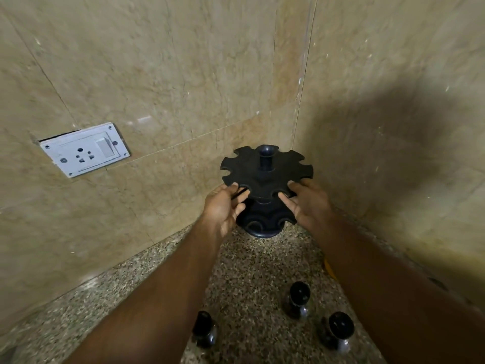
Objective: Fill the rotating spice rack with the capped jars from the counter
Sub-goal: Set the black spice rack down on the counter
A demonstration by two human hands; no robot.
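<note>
Far left of our left hand (225, 207), a white socket plate (84, 151) sits in marbled tile. That hand half-opens, thumb atop and fingers under the rim of the spice rack (262, 172), a matte black, two-tiered, scalloped disc standing between both hands. Our right hand (311, 203) pinches the rim likewise. Behind our wrists, three black-capped jars (298, 298) stand on the speckled granite counter (246, 258).

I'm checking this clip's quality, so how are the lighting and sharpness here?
Head view: dim light; a broad soft shadow darkens the right wall; small glare on the left wall; wide-angle bending curves tile lines; the black rack loses detail; jars look soft.
</note>
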